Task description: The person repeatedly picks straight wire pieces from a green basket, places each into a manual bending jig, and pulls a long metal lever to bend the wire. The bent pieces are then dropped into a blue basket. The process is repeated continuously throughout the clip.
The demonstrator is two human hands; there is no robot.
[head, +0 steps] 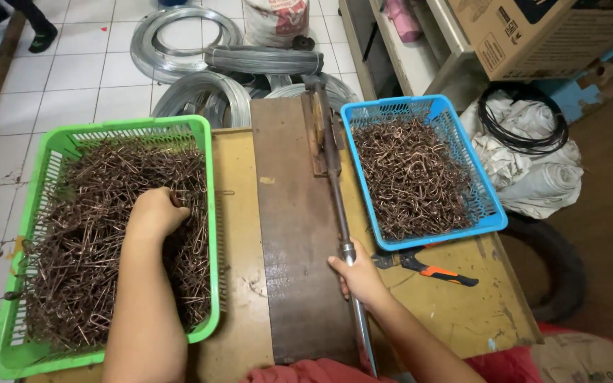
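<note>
My left hand [154, 211] reaches into a green plastic basket [207, 170] on the left of the table, fingers closed among a heap of brown bent wire pieces [86, 241]. My right hand [358, 275] grips the long metal lever handle [338, 206] of a bending tool fixed on a dark wooden board [289, 234] in the middle of the table. To the right of the board stands a blue plastic basket [494, 213] filled with shaped brown wire pieces [413, 174].
Pliers with an orange and black handle [434, 270] lie on the table below the blue basket. Coils of grey wire [200, 92] rest on the tiled floor beyond the table. A cardboard box [533, 32], rolled sacks [533, 156] and a black cable coil sit at the right.
</note>
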